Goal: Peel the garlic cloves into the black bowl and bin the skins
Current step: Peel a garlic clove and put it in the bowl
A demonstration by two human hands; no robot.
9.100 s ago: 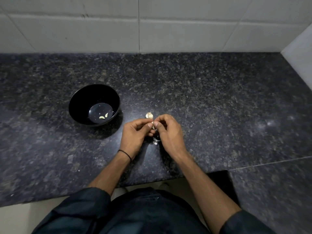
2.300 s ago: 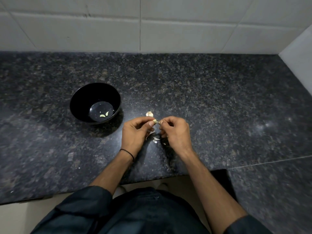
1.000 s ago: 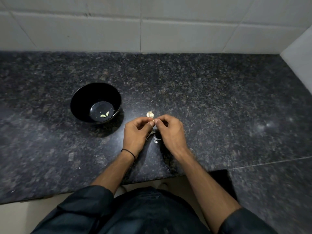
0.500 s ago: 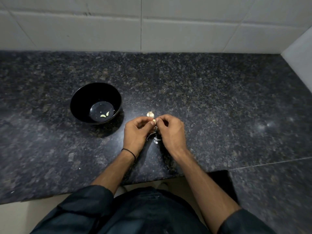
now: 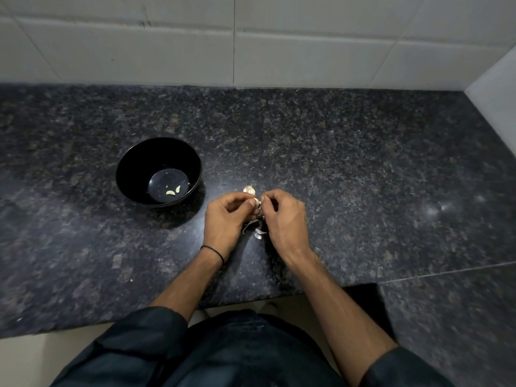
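My left hand (image 5: pixel 226 216) and my right hand (image 5: pixel 282 216) meet fingertip to fingertip over the dark counter, both pinching one small garlic clove (image 5: pixel 258 203) that shows only as a pale sliver between them. A partial garlic bulb (image 5: pixel 249 189) lies on the counter just beyond my fingers. Pale skins (image 5: pixel 258 233) are scattered on the counter under my hands. The black bowl (image 5: pixel 139 160) stands to the left of my hands, with two peeled cloves (image 5: pixel 173 191) on its bottom.
The speckled granite counter (image 5: pixel 363 163) runs back to a white tiled wall (image 5: pixel 251 46) and a side wall at the right. Its front edge (image 5: pixel 83 325) is close to my body, with a notch at the right front. No bin is in view.
My hands have stayed together at the same spot, the fingers only shifting slightly on the clove. About two seconds ago the fingertips were a little further apart. Bowl and bulb have not moved.
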